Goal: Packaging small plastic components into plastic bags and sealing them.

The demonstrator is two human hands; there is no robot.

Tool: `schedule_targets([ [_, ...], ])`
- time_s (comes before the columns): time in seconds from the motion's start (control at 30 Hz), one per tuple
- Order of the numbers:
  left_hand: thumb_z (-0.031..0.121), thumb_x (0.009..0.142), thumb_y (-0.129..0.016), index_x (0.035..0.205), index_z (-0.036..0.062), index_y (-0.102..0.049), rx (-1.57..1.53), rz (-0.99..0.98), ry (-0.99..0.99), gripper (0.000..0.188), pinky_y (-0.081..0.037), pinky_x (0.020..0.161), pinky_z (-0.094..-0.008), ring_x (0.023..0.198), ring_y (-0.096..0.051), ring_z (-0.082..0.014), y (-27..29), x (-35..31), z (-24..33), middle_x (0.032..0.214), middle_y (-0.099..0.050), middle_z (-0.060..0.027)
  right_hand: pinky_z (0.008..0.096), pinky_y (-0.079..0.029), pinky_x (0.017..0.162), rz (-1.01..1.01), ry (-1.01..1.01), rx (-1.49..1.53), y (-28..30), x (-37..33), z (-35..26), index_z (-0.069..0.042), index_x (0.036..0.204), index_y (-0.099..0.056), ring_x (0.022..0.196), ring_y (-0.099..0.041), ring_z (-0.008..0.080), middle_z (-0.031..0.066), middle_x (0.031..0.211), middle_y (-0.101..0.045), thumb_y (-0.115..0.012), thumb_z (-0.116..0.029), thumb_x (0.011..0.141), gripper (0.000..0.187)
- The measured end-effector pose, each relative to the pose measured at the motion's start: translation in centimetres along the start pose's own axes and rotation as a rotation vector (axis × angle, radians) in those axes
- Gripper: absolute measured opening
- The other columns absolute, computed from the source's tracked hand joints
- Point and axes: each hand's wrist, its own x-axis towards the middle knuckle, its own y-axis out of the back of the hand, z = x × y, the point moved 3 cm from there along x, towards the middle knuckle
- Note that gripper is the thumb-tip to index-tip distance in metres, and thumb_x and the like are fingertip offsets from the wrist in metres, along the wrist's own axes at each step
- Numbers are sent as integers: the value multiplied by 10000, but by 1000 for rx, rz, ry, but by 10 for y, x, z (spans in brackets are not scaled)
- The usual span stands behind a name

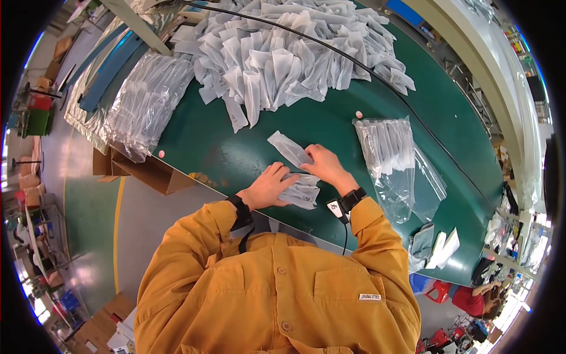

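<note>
My right hand point(325, 166) is closed on the lower end of a translucent white pouch point(287, 147), which slants up and to the left over the green table. Just below it, my left hand point(265, 189) grips the left side of a small stack of similar pouches point(305, 193) near the table's front edge. Its fingers lie over the top of the stack and the thumb is along the lower side. What the pouches contain cannot be made out.
A large heap of loose pouches point(283, 59) covers the back of the green table point(236, 159). Clear bags of pouches lie at left point(147, 94) and right point(386, 147). A black cable point(377, 76) crosses the table. An open cardboard box point(150, 171) stands below its left edge.
</note>
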Motion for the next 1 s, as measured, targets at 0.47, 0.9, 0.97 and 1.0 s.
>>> schedule_targets([
  [0.47,314,632,-861,1298,134,-504,-62,-85,-2,777,-171,1156,-595,1423,-146,-463,-6,8,-20,1485,-220,-225,410,-474,889,-18,-18,221,-10,-57,6,-59,1098,-563,1073,-534,353,161,1099,-540,-791,-196,690,488],
  [0.9,173,769,-745,1425,52,-326,-269,159,-35,788,-262,1122,-531,1355,-283,-444,-10,14,-4,1437,-295,-222,537,-345,1041,353,227,6,-51,-84,-18,-138,1396,-449,1257,-405,423,204,1368,-418,-835,-299,628,874],
  [0.97,155,790,-719,1419,45,-338,-280,154,-10,744,-276,1115,-517,1337,-303,-438,-20,13,-11,1427,-309,-220,539,-352,1026,369,235,-3,-49,-81,-16,-138,1396,-451,1237,-419,419,208,1354,-424,-830,-286,629,869],
  [1.0,137,812,-693,1413,38,-349,-287,155,42,700,-291,1108,-503,1319,-323,-431,-23,13,-13,1417,-324,-219,526,-364,1005,373,230,-9,-50,-82,-19,-126,1389,-452,1218,-425,414,209,1333,-431,-824,-278,640,850],
])
